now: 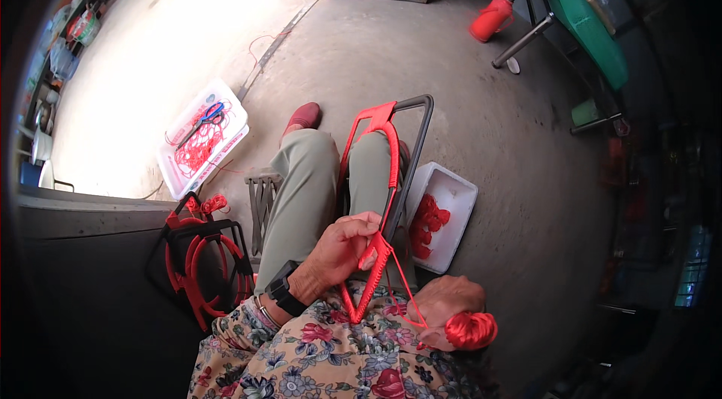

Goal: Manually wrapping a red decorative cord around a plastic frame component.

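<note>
Across my right knee and lap lies a dark metal frame [423, 139], partly wrapped in red cord. My left hand [342, 247] is closed, its fingers pinching the frame's wrapped edge close to my body. The cord wrapping [371, 279] there sits in tight, close turns. My right hand [450, 300] is curled around a bundle of red cord [471, 330], to the right of the frame. Taut strands of cord [404, 279] run from the wrapped corner down to this hand. Part of the frame's near end is hidden by my left hand.
A white tray [244, 132] with loose red cord and blue-handled scissors [207, 121] stands at left. A white foam box [459, 230] holding red cord bundles [430, 222] sits at right. Red-wrapped frames [199, 263] lean at lower left. A red thermos [491, 19] stands far right.
</note>
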Action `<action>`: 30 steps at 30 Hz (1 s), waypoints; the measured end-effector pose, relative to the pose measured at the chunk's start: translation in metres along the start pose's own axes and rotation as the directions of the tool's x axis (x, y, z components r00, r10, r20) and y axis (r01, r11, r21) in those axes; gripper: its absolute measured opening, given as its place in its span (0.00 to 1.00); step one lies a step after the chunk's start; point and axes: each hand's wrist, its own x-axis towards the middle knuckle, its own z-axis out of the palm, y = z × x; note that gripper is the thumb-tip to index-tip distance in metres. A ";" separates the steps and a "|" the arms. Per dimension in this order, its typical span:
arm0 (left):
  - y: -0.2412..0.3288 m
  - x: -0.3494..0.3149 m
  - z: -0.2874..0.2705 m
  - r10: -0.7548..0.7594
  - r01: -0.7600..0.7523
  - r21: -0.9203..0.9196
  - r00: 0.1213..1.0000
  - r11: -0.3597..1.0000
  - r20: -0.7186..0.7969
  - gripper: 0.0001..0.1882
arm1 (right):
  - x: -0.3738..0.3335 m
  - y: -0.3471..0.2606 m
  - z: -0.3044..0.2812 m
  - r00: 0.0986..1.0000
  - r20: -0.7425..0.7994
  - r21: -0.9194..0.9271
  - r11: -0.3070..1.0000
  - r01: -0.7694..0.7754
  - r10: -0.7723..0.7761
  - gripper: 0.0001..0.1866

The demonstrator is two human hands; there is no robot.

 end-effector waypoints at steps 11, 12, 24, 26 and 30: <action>0.002 -0.009 0.000 0.065 -0.065 -0.023 0.998 0.998 0.000 0.13 | 0.059 0.010 0.030 0.967 0.238 -0.011 0.996 0.091 -0.086 0.13; 0.006 -0.015 0.014 0.223 -0.186 0.311 0.971 0.932 -0.085 0.17 | 0.049 0.015 0.025 0.983 0.158 -0.032 0.995 0.095 -0.089 0.14; 0.027 -0.018 0.047 0.592 -0.493 0.870 0.704 0.010 0.393 0.05 | 0.034 -0.006 -0.075 0.933 -0.294 -0.114 0.962 -0.249 0.207 0.11; 0.022 -0.012 0.037 0.604 -0.507 0.848 0.728 0.156 0.324 0.05 | 0.040 0.004 -0.101 0.799 -0.527 -0.172 0.884 -0.435 0.290 0.12; 0.018 -0.008 0.037 0.650 -0.525 0.713 0.749 0.464 0.128 0.06 | 0.032 0.024 -0.099 0.698 -0.681 -0.359 0.729 -0.583 0.223 0.15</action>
